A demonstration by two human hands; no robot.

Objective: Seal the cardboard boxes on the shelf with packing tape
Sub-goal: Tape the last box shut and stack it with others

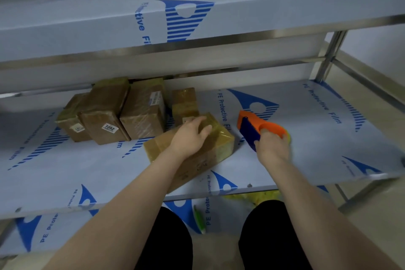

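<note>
Underneath everything, the film-covered shelf [306, 149] carries a cardboard box [222, 144] lying beneath the left hand [189, 137], whose fingers rest flat on its top. Just right of that hand, the right hand [272, 148] grips the orange-and-blue tape dispenser [252, 127].

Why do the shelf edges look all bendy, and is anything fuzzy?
Head view: the wide-angle lens bows the shelf edges; head view: the right hand and tape dispenser look slightly smeared; head view: light is even, with faint glare on the taped box under the left hand.
</note>
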